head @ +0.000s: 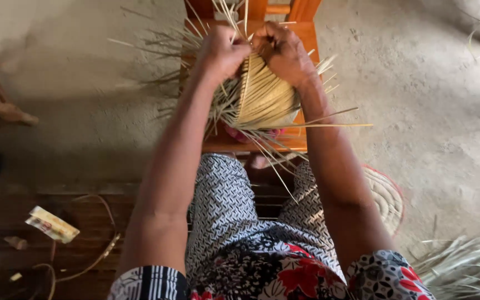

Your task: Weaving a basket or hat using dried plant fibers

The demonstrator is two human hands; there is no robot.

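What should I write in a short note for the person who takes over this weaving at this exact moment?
Left hand: closed on loose straw strips at the upper left edge of the half-woven straw basket.
Right hand: gripping the basket's top edge, fingers curled over strips.
Basket: resting on the orange wooden stool, in front of the knees.
Done: a tight woven wall shows on the near side.
Left: many unwoven strip ends stick out all around; the edge is not finished.
More straw lies on the floor at the right.
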